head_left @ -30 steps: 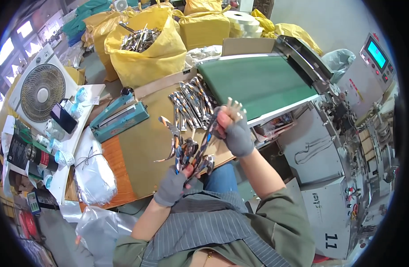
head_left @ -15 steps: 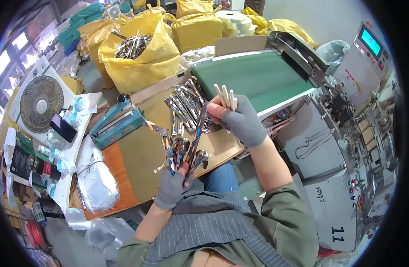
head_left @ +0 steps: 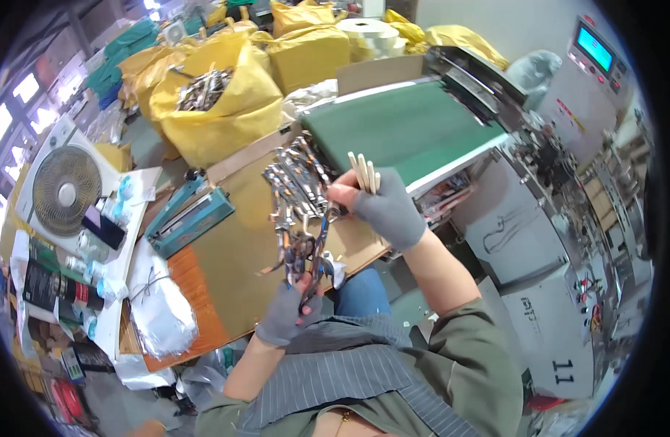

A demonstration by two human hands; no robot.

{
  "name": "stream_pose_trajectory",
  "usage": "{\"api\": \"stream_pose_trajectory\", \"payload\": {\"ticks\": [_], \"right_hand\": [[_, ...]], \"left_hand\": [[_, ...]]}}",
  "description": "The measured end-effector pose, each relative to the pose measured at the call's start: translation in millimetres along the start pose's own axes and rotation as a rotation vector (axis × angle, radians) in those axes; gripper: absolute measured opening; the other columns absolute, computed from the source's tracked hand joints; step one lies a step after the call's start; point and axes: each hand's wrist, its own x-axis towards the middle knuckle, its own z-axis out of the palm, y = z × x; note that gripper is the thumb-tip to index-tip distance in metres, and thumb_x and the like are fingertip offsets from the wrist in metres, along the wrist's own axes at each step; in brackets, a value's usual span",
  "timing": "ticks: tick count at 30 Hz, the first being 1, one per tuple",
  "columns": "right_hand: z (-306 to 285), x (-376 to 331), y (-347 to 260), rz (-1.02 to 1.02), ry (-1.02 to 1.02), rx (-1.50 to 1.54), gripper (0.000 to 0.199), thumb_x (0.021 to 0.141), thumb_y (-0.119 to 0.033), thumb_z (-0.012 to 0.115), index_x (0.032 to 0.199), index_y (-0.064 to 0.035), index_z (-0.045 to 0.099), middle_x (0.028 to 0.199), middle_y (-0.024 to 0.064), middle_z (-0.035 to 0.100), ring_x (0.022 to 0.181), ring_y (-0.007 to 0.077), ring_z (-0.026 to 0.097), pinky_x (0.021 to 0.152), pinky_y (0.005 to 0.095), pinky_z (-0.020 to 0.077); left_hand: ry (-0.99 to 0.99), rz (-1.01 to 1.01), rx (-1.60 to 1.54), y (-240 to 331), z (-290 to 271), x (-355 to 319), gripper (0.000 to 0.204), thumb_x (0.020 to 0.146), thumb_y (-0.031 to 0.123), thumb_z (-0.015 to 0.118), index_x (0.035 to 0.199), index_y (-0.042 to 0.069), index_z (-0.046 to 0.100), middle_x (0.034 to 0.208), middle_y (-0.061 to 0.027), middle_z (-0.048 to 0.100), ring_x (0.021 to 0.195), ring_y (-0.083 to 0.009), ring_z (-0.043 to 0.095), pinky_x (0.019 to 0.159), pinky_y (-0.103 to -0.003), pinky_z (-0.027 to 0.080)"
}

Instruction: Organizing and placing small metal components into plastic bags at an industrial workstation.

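My left hand (head_left: 284, 317), in a grey fingerless glove, is closed round the lower ends of a bunch of narrow printed wrappers (head_left: 300, 246), dark and shiny with orange and blue marks. The bunch fans upward and some ends curl over. My right hand (head_left: 393, 215), gloved the same way, grips several pale wooden sticks (head_left: 364, 173) that poke up above its fingers. Its thumb and forefinger are at the top of one wrapper from the bunch; whether they pinch it is hard to see. Just beyond lies a pile of similar slim packs (head_left: 298, 171) on the cardboard-covered table (head_left: 229, 266).
A green conveyor belt (head_left: 400, 120) adjoins the table's far right. On the left are a teal sealer (head_left: 193, 218), clear plastic bags (head_left: 164, 313) and a white fan (head_left: 65, 186). Yellow sacks (head_left: 218, 127) stand behind, one full of slim packs. Machinery (head_left: 521, 233) lines the right.
The right hand has come slightly down and left toward the bunch, sticks still in it. The wrapper stretched between the hands is now less taut. The whole view has shifted a little.
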Motion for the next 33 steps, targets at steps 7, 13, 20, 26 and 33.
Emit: {"api": "stream_pose_trajectory", "payload": {"ticks": [7,13,20,26,33], "right_hand": [[-116,-10,3,-0.228,0.505,0.154,0.024,0.088,-0.024,0.056,0.092,-0.0017,0.064,0.064,-0.0037,0.050,0.048,0.0017,0.038,0.042,0.0185,0.0253],[-188,-58,16,-0.120,0.654,0.201,0.021,0.085,-0.025,0.060,0.081,-0.0043,0.057,0.056,-0.0039,0.042,0.041,0.0042,0.033,0.039,0.0207,0.0232],[-224,-94,29,-0.146,0.791,0.180,0.025,0.080,-0.027,0.066,0.069,-0.0065,0.056,0.056,-0.0027,0.045,0.044,0.0052,0.039,0.040,0.0208,0.0272],[-235,-114,64,-0.165,0.623,-0.055,0.020,0.082,-0.020,0.067,0.080,-0.0002,0.064,0.074,0.0023,0.061,0.075,0.0102,0.056,0.070,0.0265,0.0452],[-446,-215,6,-0.131,1.388,-1.794,0.024,0.077,-0.011,0.057,0.100,-0.0077,0.055,0.091,0.0136,0.061,0.074,0.0295,0.062,0.061,0.0400,0.0488]], "left_hand": [[0.041,-0.052,0.317,-4,39,32,0.032,0.094,0.030,0.048,0.088,0.000,0.055,0.056,0.0002,0.045,0.040,-0.0037,0.032,0.037,-0.019,0.023],[-0.124,-0.209,0.366,-22,78,66,0.031,0.094,0.029,0.048,0.098,-0.001,0.056,0.066,-0.0047,0.053,0.047,-0.0051,0.040,0.038,-0.018,0.028],[-0.136,-0.275,0.524,-34,122,90,0.042,0.092,0.039,0.051,0.100,-0.002,0.056,0.065,-0.0052,0.054,0.043,-0.0062,0.037,0.039,-0.018,0.028],[-0.090,-0.291,0.532,-54,136,107,0.034,0.092,0.032,0.051,0.100,-0.001,0.056,0.061,-0.0024,0.051,0.039,-0.0059,0.034,0.036,-0.019,0.025],[0.152,-0.188,0.603,-52,89,102,0.029,0.094,0.030,0.049,0.099,0.003,0.056,0.059,-0.0010,0.048,0.036,-0.0067,0.035,0.033,-0.020,0.025]]}}
